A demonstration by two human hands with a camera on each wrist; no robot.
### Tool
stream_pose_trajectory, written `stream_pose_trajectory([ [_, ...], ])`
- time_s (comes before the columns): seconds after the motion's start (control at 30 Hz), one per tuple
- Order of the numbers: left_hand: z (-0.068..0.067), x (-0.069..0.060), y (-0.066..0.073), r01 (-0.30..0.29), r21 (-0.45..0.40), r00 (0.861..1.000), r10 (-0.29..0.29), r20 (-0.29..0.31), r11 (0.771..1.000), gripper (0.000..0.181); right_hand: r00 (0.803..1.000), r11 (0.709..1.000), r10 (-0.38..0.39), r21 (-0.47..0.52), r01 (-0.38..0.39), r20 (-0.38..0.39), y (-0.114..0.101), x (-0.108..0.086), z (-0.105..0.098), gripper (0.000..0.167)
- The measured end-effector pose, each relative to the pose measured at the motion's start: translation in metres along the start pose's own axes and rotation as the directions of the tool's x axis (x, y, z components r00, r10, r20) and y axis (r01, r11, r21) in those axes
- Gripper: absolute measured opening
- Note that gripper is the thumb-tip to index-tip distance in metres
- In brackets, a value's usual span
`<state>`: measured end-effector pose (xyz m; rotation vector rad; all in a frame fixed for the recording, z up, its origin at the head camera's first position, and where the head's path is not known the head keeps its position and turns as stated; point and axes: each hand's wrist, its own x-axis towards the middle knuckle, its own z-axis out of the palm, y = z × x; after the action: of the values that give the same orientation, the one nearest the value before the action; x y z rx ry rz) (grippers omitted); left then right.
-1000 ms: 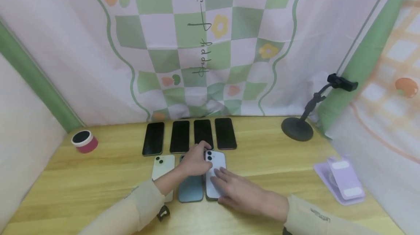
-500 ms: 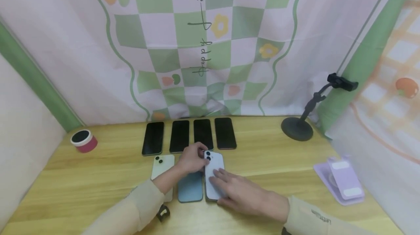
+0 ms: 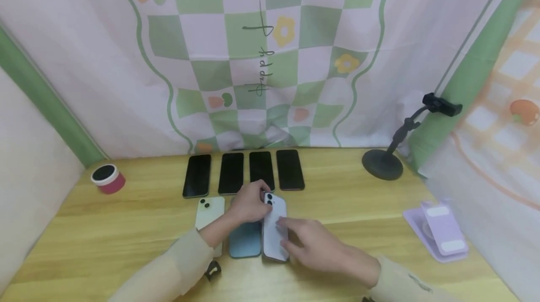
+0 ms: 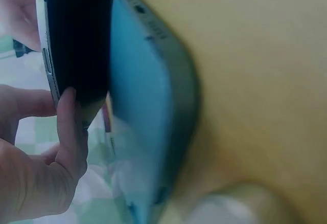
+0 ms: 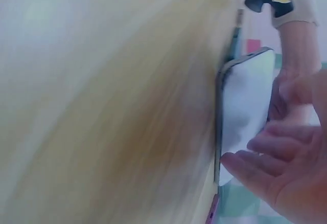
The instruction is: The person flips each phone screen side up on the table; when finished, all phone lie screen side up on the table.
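A pale lavender smartphone (image 3: 274, 238), camera side up, stands tilted on the table with its left edge raised. My left hand (image 3: 250, 202) pinches its upper left corner between thumb and fingers; in the left wrist view its dark screen (image 4: 79, 45) shows beneath. Beside the phone's right edge is my right hand (image 3: 316, 244), its fingertips (image 5: 232, 162) touching the light back, the fingers only slightly bent. Directly left lies a blue smartphone (image 3: 245, 242), back up, partly covered by the left hand. A pale green smartphone (image 3: 209, 212) lies farther left, partly under the left forearm.
Behind stands a row of several phones, screens up, such as the rightmost black phone (image 3: 290, 169). A pink-and-white jar (image 3: 108, 179) sits at far left. To the right are a black phone stand (image 3: 383, 163) and a lilac folding stand (image 3: 445, 231).
The lavender phone's left edge has risen and its lower end has shifted slightly. My right hand has drawn back from lying across its back to its right edge.
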<state>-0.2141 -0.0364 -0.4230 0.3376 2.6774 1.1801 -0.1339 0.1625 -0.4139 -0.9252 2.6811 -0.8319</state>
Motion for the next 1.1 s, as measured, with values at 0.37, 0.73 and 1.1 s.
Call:
stream_pose_trajectory([
  [0.37, -0.004, 0.01, 0.04, -0.085, 0.267, 0.992, 0.057, 0.109, 0.96, 0.036, 0.959, 0.707, 0.282, 0.676, -0.209, 0.002, 0.0, -0.005, -0.001, 0.05],
  [0.73, 0.018, 0.014, 0.059, -0.073, 0.21, 0.995, 0.058, 0.076, 0.975, 0.037, 0.919, 0.661, 0.387, 0.717, -0.223, -0.07, -0.005, -0.013, 0.0, 0.055],
  [1.1, 0.033, 0.008, 0.048, -0.126, 0.129, 0.989, 0.114, 0.098, 0.984, 0.042, 0.918, 0.761, 0.379, 0.603, -0.24, -0.113, 0.006, -0.021, 0.0, 0.058],
])
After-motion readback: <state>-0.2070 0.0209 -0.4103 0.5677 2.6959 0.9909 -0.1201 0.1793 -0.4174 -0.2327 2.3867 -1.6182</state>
